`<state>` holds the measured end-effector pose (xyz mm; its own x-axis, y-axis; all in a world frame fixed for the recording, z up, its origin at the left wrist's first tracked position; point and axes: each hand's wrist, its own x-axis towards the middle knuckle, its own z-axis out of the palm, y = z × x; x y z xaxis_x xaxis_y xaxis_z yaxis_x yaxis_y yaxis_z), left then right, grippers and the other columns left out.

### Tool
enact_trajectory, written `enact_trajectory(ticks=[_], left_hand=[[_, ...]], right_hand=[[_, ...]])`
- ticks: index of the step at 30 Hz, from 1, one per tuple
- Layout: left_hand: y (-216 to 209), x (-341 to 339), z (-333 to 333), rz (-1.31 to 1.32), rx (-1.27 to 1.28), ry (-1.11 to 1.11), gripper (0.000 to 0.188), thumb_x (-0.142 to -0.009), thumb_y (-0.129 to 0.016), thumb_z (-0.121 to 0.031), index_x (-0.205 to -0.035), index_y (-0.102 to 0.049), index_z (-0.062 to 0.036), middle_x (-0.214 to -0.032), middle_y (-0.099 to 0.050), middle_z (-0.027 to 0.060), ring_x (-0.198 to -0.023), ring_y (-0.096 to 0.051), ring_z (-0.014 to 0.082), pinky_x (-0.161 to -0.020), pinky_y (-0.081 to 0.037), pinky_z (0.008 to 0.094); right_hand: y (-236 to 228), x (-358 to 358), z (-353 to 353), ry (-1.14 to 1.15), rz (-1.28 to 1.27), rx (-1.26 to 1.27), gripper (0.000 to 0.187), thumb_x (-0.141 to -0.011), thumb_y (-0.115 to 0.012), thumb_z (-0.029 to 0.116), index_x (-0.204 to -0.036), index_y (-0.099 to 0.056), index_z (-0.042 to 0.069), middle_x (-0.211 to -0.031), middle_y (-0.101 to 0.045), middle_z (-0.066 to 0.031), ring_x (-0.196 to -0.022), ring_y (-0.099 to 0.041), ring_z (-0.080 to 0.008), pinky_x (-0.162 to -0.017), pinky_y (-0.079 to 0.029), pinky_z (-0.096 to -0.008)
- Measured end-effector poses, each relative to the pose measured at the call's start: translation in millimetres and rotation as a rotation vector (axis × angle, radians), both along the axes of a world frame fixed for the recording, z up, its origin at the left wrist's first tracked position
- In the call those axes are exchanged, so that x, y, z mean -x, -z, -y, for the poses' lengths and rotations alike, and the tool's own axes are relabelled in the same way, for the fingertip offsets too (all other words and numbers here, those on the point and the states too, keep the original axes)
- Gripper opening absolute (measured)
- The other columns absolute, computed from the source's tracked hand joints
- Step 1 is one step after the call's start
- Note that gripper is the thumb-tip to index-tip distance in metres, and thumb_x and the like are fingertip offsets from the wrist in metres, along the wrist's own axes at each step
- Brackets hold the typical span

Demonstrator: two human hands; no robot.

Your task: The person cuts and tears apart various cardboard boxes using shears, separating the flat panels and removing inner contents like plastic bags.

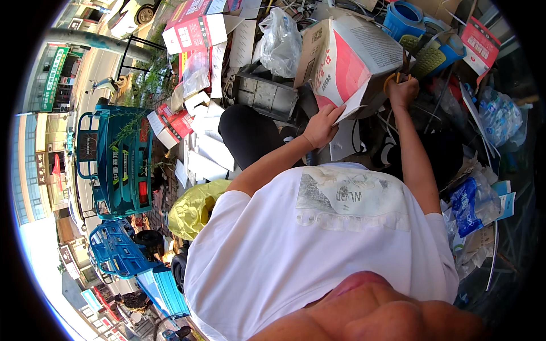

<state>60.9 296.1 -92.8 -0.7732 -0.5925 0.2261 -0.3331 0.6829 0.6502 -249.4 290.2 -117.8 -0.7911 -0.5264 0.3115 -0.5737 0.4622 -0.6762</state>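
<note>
A white and red cardboard box [352, 59] stands tilted in front of me among the scrap. My left hand [322, 128] grips the box's near lower edge, fingers on one side of the card. On the right, my right hand [404, 92] is closed round a pair of scissors [389, 84] with orange handles. Their dark blades point away from me, close beside the box's right side. Whether the blades touch the card I cannot tell. A grey plastic crate-like part [264, 95] lies left of the box, with a clear plastic bag [280, 42] just beyond it.
Blue plastic containers [405, 20] lie at the far right. Crushed clear plastic [499, 118] and a blue wrapper [466, 207] lie at right. Flattened white card [207, 142], red boxes [193, 34] and a yellow bag [196, 210] sit at left. Cargo tricycles [122, 165] are parked beyond.
</note>
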Motion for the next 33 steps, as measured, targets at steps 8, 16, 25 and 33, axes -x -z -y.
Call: enact_trajectory(ticks=[8, 16, 25, 33], left_hand=[[-5.0, -5.4, 28.5, -0.142, 0.072, -0.203, 0.05, -0.079, -0.058, -0.003, -0.128, -0.054, -0.008, -0.107, -0.056, 0.0168, -0.1, -0.056, 0.0396, -0.084, -0.048, 0.0434], [-18.3, -15.0, 122.7, -0.173, 0.388, -0.852, 0.072, -0.082, -0.065, -0.016, -0.145, -0.033, -0.001, -0.124, -0.05, 0.0238, -0.112, -0.051, 0.0407, -0.091, -0.045, 0.0461], [-31.4, 36.4, 146.6, 0.259, 1.06, -0.458, 0.069, -0.081, -0.059, -0.012, -0.147, -0.039, -0.0168, -0.153, -0.033, 0.0112, -0.139, -0.034, 0.0329, -0.113, -0.026, 0.052], [-23.3, 104.8, 143.0, 0.316, 0.889, -0.177, 0.069, -0.087, -0.05, -0.009, -0.152, -0.028, -0.0139, -0.159, -0.02, 0.016, -0.146, -0.022, 0.038, -0.116, -0.02, 0.0521]], right_hand=[[23.0, 111.7, -9.4, 0.06, 0.307, 0.086, 0.027, -0.081, -0.067, 0.013, -0.099, -0.059, -0.005, -0.097, -0.069, -0.0229, -0.087, -0.07, -0.035, -0.074, -0.056, -0.0418], [-58.7, 77.4, -21.3, -0.42, 0.737, 0.392, 0.015, -0.073, -0.062, 0.002, -0.065, -0.049, 0.006, -0.061, -0.048, 0.0034, -0.054, -0.043, -0.0087, -0.05, -0.032, -0.0281], [-61.7, 32.3, -19.3, -0.362, 0.764, 0.538, 0.005, -0.076, -0.059, 0.004, -0.08, -0.056, 0.003, -0.075, -0.054, 0.0011, -0.066, -0.049, -0.0094, -0.06, -0.04, -0.0272], [-72.4, 25.6, -19.8, -0.433, 0.735, 0.579, 0.005, -0.079, -0.059, 0.007, -0.081, -0.056, 0.004, -0.073, -0.051, 0.0032, -0.066, -0.045, -0.007, -0.06, -0.036, -0.0259]])
